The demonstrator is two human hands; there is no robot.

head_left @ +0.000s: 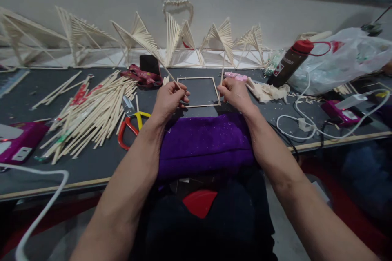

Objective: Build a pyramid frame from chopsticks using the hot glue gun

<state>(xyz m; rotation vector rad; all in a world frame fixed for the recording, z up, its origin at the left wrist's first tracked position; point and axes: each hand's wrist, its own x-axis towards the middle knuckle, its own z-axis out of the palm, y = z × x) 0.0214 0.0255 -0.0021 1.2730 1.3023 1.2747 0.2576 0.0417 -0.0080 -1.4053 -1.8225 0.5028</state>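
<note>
A square frame of thin wooden sticks (196, 78) lies on the dark table between my hands. My left hand (168, 101) is closed at the frame's left side, its fingers pinching a thin wooden stick (172, 75) that slants up and to the left. At the frame's near right corner, my right hand (235, 94) pinches another wooden stick (223, 67), which stands nearly upright. Its lower end is close to the corner; whether it touches cannot be made out. Under my wrists, a purple cloth (205, 142) covers the table's front edge.
Loose sticks (98, 110) lie in a heap at left, beside a tool with red and yellow handles (124, 132). Several twisted stick structures (220, 36) line the wall. A phone (150, 64), pink glue gun (235, 76), bottle (289, 63), plastic bag (343, 57) and white cable (301, 110) surround me.
</note>
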